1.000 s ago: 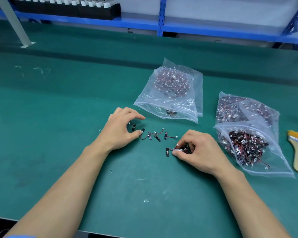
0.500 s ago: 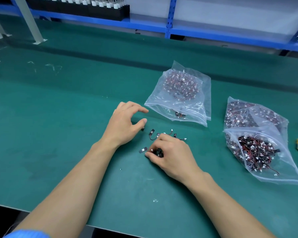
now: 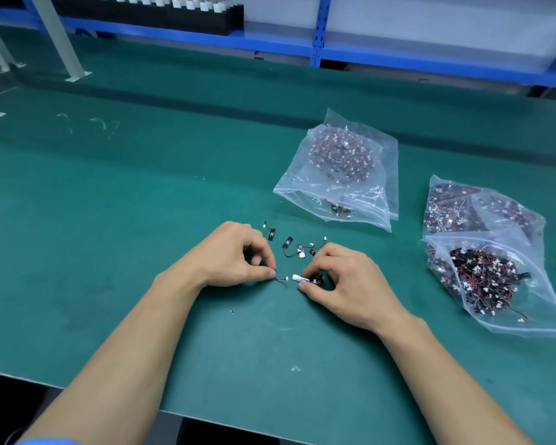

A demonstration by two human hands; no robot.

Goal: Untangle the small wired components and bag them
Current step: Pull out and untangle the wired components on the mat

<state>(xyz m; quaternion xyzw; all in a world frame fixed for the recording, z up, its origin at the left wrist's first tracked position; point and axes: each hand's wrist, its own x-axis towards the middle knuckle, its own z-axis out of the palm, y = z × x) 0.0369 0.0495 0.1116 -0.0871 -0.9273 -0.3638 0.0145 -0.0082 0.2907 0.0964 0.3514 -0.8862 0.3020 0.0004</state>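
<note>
The left hand [image 3: 235, 255] pinches the free end of one thin wire [image 3: 280, 279] between thumb and forefinger. The right hand [image 3: 347, 284] pinches a small knot of wired parts [image 3: 316, 279] just across from it. The wire, with its white plug, spans the short gap between the two grips, low over the green mat [image 3: 109, 236]. The step in hand looks to be drawing this one part out of the knot. It should go best with a slow, level pull away from the right-hand grip, the right fingers easing only enough to let the strand slip. A jerk could tighten the tangle or strain the plug. Just beyond both grips lie a few freed parts [image 3: 289, 247]. Further beyond is a clear bag [image 3: 302, 192] with its mouth turned this way, likely where they go. Out past the right wrist sits an open bag [image 3: 533, 316] of tangled stock. No brand or label can be read, and the pale marks on the black tabs are too small.
</note>
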